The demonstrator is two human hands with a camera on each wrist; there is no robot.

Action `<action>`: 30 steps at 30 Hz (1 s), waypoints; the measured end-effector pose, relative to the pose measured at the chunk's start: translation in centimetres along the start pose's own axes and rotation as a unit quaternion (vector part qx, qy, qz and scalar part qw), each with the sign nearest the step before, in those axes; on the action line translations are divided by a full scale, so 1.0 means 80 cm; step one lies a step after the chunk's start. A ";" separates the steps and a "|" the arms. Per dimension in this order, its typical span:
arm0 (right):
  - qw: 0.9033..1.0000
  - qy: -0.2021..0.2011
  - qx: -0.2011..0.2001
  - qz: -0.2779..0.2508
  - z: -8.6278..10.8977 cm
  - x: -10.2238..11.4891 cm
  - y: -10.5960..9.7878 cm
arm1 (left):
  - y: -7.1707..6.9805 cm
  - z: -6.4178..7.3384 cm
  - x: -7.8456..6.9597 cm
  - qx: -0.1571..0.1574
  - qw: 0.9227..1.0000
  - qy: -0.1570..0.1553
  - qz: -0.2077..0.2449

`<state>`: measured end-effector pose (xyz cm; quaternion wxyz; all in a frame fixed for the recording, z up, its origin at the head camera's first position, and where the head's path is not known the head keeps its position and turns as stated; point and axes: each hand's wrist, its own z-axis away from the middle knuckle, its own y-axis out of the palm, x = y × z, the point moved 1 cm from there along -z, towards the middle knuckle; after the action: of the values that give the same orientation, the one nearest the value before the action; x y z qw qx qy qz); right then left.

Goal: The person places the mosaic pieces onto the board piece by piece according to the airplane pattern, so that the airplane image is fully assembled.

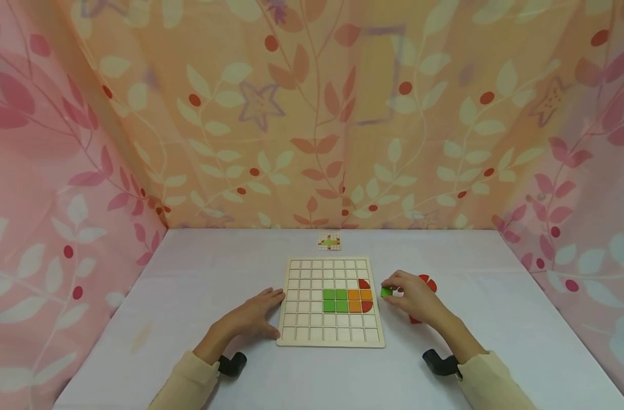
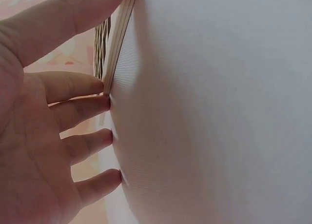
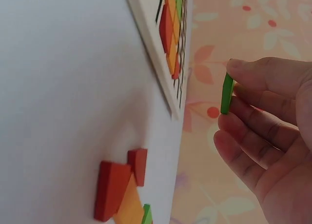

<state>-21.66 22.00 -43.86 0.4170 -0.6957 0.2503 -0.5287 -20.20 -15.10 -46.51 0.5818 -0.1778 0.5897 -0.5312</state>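
My right hand (image 1: 419, 299) pinches a small green tile (image 1: 386, 292) between thumb and fingers, just off the right edge of a wooden grid board (image 1: 301, 323). In the right wrist view this green tile (image 3: 226, 93) is held up edge-on, above the table. With its fingers spread and nearly straight, my left hand (image 1: 250, 316) touches the board's left side. The thumb lies against the board edge (image 2: 119, 43) in the left wrist view. Green squares (image 1: 329, 306) on the board adjoin orange squares (image 1: 354, 306), with rounded red pieces (image 1: 366, 307) above and below at the right.
Loose red pieces (image 3: 111, 192), an orange piece (image 3: 127, 204) and a green piece (image 3: 147, 214) lie on the table under my right hand, which partly hides them in the head view. Behind the board sits a small pattern card (image 1: 329, 241). Leaf-print curtains (image 1: 312, 114) enclose the table.
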 end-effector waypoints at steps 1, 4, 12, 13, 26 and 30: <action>1.000 0.000 0.000 -0.001 -0.003 0.003 0.000 | -0.001 0.000 0.001 0.000 1.000 0.000 -0.001; 1.000 -0.019 0.003 0.003 -0.011 0.012 -0.001 | -0.003 0.001 0.002 -0.002 1.000 0.004 -0.004; 0.998 -0.068 0.011 0.001 -0.026 0.031 0.005 | -0.003 0.002 0.001 -0.001 1.000 0.010 0.005; 0.997 -0.070 0.014 0.001 -0.028 0.032 0.006 | -0.003 0.002 0.001 0.000 1.000 0.009 0.005; 0.995 -0.079 0.052 -0.010 -0.052 0.057 0.031 | 0.000 -0.002 0.004 0.006 1.000 -0.001 -0.003; 0.993 -0.100 0.056 -0.008 -0.058 0.066 0.037 | 0.004 -0.002 0.005 0.005 1.000 -0.003 -0.001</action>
<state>-24.10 14.81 -43.19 0.4740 -0.7227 0.1720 -0.4726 -20.34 -15.27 -47.02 0.5835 -0.1774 0.5853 -0.5343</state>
